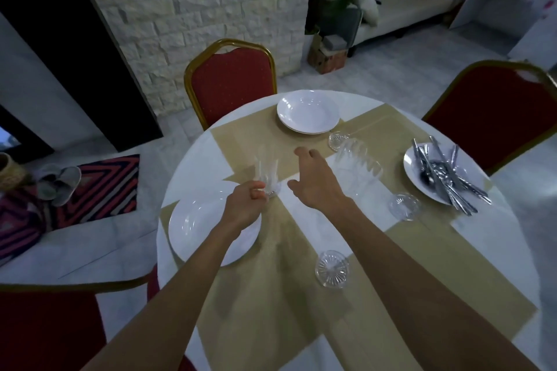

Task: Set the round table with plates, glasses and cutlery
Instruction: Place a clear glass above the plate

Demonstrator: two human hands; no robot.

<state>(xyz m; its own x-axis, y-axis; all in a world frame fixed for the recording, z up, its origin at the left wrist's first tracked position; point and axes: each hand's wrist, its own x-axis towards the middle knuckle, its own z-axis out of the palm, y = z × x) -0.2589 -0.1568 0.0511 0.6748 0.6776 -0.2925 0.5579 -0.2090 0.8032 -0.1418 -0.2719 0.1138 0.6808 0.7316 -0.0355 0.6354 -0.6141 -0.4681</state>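
We stand at the round white table (497,250) crossed by tan runners, and we place everything else by the large white plate (205,226) at its near left edge. Across the table from that plate sits a stack of white plates (307,113) by the far red chair (232,75); well to the right of it, a white plate holding a heap of steel cutlery (446,175), which has yet to be handed out.

Our left hand (244,205) hangs over the large plate's far rim, fingers closed round the base of a clear ribbed glass (266,173) that stands upright just beyond that rim. The foot of the glass looks close enough to touch the plate; if it lands partly on the rim it may tip once we let go. Our right hand (316,181), right of the glass, is empty with fingers spread wide, reaching toward a second clear glass (355,163) that shows blurred and tilted. We judge that one easy to knock against the small cut-glass saucers (339,138) beside it. Another saucer (331,268) lies near our right forearm, where a careless sweep back could push it.
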